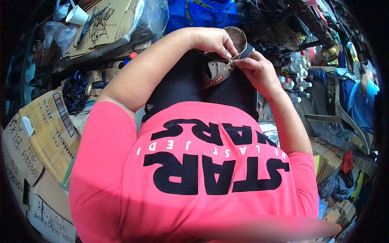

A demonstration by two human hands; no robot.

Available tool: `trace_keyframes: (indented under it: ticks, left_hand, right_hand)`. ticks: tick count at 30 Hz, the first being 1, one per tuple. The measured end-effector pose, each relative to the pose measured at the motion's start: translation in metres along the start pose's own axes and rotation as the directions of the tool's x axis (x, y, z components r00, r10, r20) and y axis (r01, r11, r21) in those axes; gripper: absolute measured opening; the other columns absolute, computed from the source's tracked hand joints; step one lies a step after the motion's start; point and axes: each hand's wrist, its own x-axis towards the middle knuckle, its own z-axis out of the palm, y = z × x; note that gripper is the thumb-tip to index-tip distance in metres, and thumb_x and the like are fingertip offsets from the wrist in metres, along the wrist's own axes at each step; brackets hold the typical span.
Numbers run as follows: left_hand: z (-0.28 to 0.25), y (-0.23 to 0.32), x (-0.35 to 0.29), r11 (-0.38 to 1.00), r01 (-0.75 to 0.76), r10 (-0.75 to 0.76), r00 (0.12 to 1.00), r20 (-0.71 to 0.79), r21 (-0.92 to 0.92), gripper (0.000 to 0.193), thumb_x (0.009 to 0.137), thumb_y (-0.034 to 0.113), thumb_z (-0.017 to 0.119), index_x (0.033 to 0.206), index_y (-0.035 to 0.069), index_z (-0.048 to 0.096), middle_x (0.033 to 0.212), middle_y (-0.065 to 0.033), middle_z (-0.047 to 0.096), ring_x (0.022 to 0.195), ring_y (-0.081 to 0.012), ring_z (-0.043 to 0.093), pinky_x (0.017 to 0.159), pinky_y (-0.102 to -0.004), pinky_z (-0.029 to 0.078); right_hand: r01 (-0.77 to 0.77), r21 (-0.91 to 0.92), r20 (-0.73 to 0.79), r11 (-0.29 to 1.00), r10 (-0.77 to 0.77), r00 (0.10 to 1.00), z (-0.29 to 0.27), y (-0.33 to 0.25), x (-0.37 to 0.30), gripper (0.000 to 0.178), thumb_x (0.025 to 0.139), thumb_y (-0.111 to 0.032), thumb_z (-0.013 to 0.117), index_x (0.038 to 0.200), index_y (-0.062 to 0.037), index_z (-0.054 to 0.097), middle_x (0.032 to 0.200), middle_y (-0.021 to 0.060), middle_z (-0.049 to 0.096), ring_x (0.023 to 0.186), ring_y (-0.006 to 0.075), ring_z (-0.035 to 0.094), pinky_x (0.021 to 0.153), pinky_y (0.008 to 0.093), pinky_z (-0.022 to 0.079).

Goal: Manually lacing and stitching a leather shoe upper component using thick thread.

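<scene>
A brown leather shoe upper (218, 73) with metal eyelets rests over my lap, its grey inner side partly showing. Its rounded brown far end (237, 37) stands up beyond my fingers. From the far left, my left hand (214, 41) bends down with fingers pinched at the lace by the eyelets. My right hand (259, 73) is closed too, thumb and forefinger pinching the thin lace (230, 62) on the right side. The two sets of fingertips are very near each other. Exactly how the lace runs between them is too small to make out.
Beyond my knees lies a blue bag (202, 14). A bench (105, 50) at the far left carries cardboard sheets, dark cords and a white cup (77, 15). Cardboard boxes (50, 129) are stacked at left. Several white bottles (298, 73) crowd the right side.
</scene>
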Motion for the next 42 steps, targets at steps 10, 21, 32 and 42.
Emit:
trace_keyframes:
  ticks: [10,21,32,42]
  left_hand:
    - [-0.001,0.003,0.008,0.962,-0.054,0.08,0.993,-0.089,0.268,0.033,0.069,0.009,0.072,0.101,0.006,0.067,0.095,-0.0124,0.065,0.09,-0.0255,0.063,0.081,-0.0334,0.048]
    - [0.024,0.008,-0.007,0.886,0.036,0.234,0.826,-0.513,0.463,0.052,0.06,0.014,0.079,0.106,0.007,0.059,0.111,-0.013,0.054,0.105,-0.0305,0.055,0.091,-0.0369,0.046]
    - [0.009,-0.002,-0.125,0.911,0.382,-0.339,0.908,-0.246,0.155,0.031,0.087,0.031,0.06,0.093,0.001,0.065,0.08,-0.0099,0.066,0.072,-0.0158,0.06,0.068,-0.0311,0.047]
    - [-0.009,-0.001,-0.097,0.123,-0.683,-0.082,0.716,-0.694,-0.72,0.034,0.096,0.033,0.043,0.075,0.008,0.055,0.098,-0.0131,0.06,0.095,-0.0265,0.055,0.083,-0.0395,0.043]
  right_hand:
    - [0.113,-0.42,0.276,0.9,0.009,0.961,0.002,-0.03,0.029,0.015,0.08,-0.006,0.051,0.083,-0.0037,0.066,0.09,0.0159,0.061,0.086,0.0318,0.062,0.074,0.0426,0.048]
    - [-0.048,-0.17,0.169,0.984,0.077,0.983,0.009,-0.002,0.025,0.014,0.08,-0.009,0.063,0.092,-0.0055,0.068,0.076,0.0098,0.063,0.073,0.0257,0.062,0.067,0.0344,0.049]
    - [-0.839,0.354,0.905,0.414,0.075,0.418,-0.032,0.049,-0.027,0.028,0.092,-0.029,0.056,0.093,-0.0018,0.059,0.064,0.0038,0.06,0.054,0.014,0.062,0.05,0.025,0.052]
    - [0.227,0.837,0.053,-0.498,0.487,0.872,0.012,0.089,-0.013,0.045,0.098,-0.038,0.039,0.097,0.0002,0.062,0.11,0.0195,0.062,0.113,0.038,0.053,0.103,0.0491,0.034]
